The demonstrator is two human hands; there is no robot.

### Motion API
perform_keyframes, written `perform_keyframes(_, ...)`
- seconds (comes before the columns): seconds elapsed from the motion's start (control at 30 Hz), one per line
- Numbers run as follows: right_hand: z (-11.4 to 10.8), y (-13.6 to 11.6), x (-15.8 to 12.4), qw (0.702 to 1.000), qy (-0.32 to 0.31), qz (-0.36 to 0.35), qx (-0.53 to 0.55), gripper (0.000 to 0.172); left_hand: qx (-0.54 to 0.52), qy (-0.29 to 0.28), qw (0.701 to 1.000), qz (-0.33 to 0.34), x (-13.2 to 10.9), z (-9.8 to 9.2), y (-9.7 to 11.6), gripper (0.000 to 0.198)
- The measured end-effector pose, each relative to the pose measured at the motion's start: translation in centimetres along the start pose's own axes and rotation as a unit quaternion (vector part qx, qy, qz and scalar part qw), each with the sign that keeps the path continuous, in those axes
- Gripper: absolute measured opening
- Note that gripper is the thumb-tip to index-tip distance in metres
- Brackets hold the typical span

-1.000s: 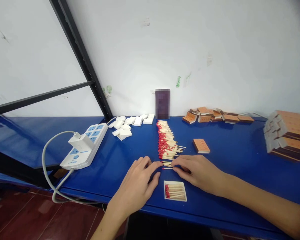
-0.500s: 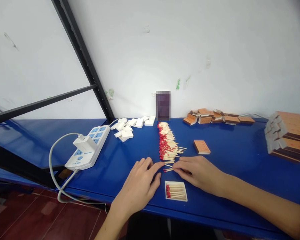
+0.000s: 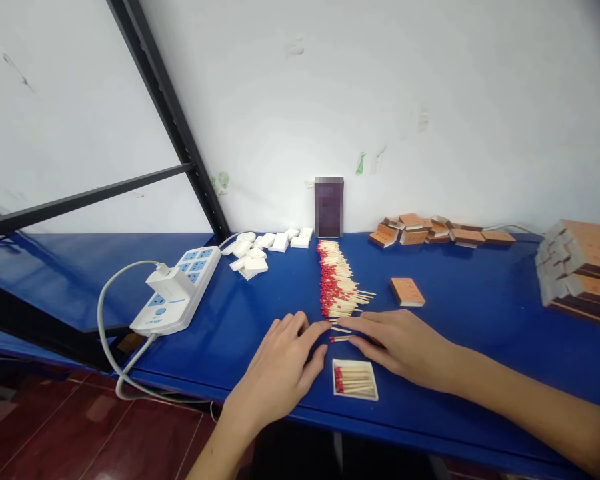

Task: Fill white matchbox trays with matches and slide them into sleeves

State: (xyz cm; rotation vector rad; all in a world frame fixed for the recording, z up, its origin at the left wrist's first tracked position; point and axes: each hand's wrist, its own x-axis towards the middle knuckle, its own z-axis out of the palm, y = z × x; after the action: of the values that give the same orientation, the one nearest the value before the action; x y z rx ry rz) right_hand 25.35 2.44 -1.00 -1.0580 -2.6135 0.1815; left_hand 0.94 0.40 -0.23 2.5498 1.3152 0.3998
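A long row of red-tipped matches (image 3: 336,280) lies on the blue table (image 3: 470,313), running away from me. My left hand (image 3: 280,370) rests flat with its fingers stretched toward the near end of the row. My right hand (image 3: 397,343) lies opposite, fingertips pressed on a few loose matches (image 3: 339,338) between the two hands. Just below the hands sits a small white tray (image 3: 355,380) partly filled with matches. A single orange matchbox (image 3: 407,292) lies right of the row.
A white and blue power strip (image 3: 177,288) with a grey cable lies at left. Small white trays (image 3: 260,252) are heaped behind it. Orange matchboxes (image 3: 440,230) line the wall, and a stack of them (image 3: 580,270) stands at far right. A black metal frame (image 3: 170,127) crosses the left.
Both hands stay at the near end of the row. A few loose matches between the fingertips have been drawn slightly out of the row toward the tray. The camera has shifted a little.
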Motion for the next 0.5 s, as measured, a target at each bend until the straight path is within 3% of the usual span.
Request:
perform_keyframes(0.27, -0.29, -0.1, 0.18, 1.0, -0.018, 0.003, -0.005, 0.028, -0.004, 0.006, 1.0, 0.005, -0.15, 0.07, -0.12, 0.033)
perform_keyframes(0.5, -0.06, 0.19, 0.02, 1.0, 0.005, 0.009, 0.02, 0.028, -0.002, 0.007, 1.0, 0.014, -0.08, -0.14, -0.05, 0.028)
